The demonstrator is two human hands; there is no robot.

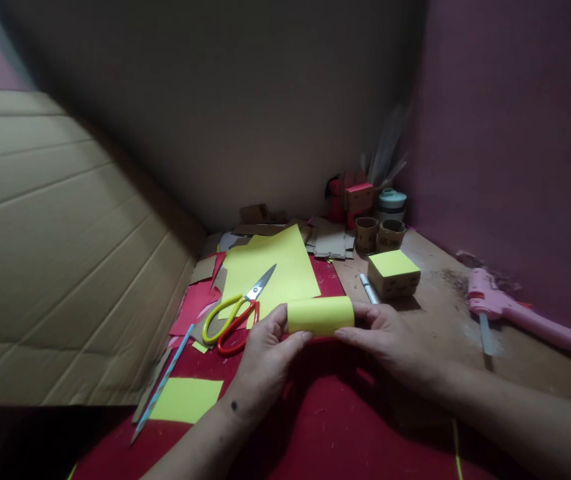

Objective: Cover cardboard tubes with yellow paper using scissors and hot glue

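A yellow paper roll (320, 315) is held level above the red work surface, one end in each of my hands. My left hand (271, 350) grips its left end, thumb along the lower edge. At the right end, my right hand (383, 333) pinches the roll with thumb and fingers. Whether anything lies inside the roll is hidden. Scissors (238, 310) with one yellow and one red handle lie spread beside my left hand, partly on a large yellow sheet (278, 260). A smaller yellow paper piece (185, 399) lies near my left forearm.
A pink glue gun (520, 312) rests at the right. A cardboard box with a yellow top (394, 273) stands near a white marker (368, 289). Behind are cardboard tubes (366, 236) and a blue-lidded container (391, 203). A striped pencil (163, 383) and large cardboard panel (65, 267) are left.
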